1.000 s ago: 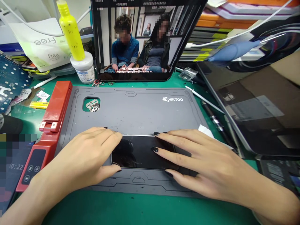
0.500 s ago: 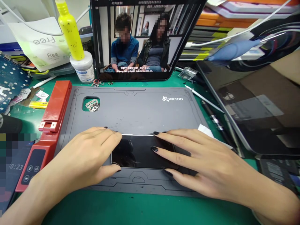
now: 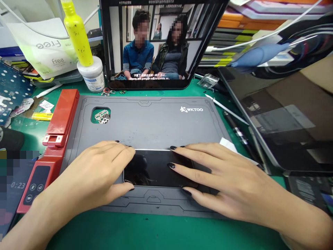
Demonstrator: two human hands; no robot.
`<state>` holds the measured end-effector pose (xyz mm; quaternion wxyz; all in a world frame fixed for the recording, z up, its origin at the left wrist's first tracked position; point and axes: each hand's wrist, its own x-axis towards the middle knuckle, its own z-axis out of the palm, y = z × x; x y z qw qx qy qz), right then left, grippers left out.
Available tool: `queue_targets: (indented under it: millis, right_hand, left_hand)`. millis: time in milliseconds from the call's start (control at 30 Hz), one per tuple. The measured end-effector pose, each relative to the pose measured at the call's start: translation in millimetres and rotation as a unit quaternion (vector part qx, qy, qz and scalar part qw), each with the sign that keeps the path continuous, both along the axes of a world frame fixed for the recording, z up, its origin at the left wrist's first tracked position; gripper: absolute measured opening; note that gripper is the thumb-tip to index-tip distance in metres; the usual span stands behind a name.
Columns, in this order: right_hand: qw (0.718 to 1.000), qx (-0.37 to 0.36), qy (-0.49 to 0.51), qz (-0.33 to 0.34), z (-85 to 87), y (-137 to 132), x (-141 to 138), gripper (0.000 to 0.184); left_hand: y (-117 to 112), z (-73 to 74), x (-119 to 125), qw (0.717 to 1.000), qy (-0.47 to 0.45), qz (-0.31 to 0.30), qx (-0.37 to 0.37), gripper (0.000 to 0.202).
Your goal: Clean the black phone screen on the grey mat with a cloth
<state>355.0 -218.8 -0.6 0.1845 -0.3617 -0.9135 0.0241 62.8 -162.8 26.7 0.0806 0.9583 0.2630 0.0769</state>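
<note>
A glossy black glass panel (image 3: 158,168), phone-sized with rounded corners, lies in a recess near the front of a grey WKTOO mat (image 3: 153,121). My left hand (image 3: 96,170) grips its left end, with the fingertips along the far edge and the thumb at the near edge. My right hand (image 3: 221,173) lies spread across its right part, with the fingertips pressing on the glass. The panel's underside is hidden.
A red-and-black unit (image 3: 59,118) with a small timer panel borders the mat's left side. Behind stand a tablet playing video (image 3: 148,41), a yellow bottle (image 3: 76,38) and a white paste tub (image 3: 91,74). A dark tablet (image 3: 275,121) lies right, beside a stylus (image 3: 226,109).
My hands and the panel hold the same position. The video picture has shifted slightly, and the blurred timer digits have changed from 0:22 to 0:23.
</note>
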Motion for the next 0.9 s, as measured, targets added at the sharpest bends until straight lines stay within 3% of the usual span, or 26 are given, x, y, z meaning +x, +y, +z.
queue_targets:
  millis: [533,900]
  right_hand:
    - [1.000,-0.012,0.002,0.003,0.0,-0.5,0.1,0.019]
    - [1.000,-0.017,0.004,0.001,-1.3,-1.1,1.7,0.019]
  left_hand:
    - [-0.5,1.0,0.4,1.000,0.000,-0.003,0.006,0.035]
    - [4.4,-0.6,-1.0,0.998,0.032,0.040,0.047,0.062]
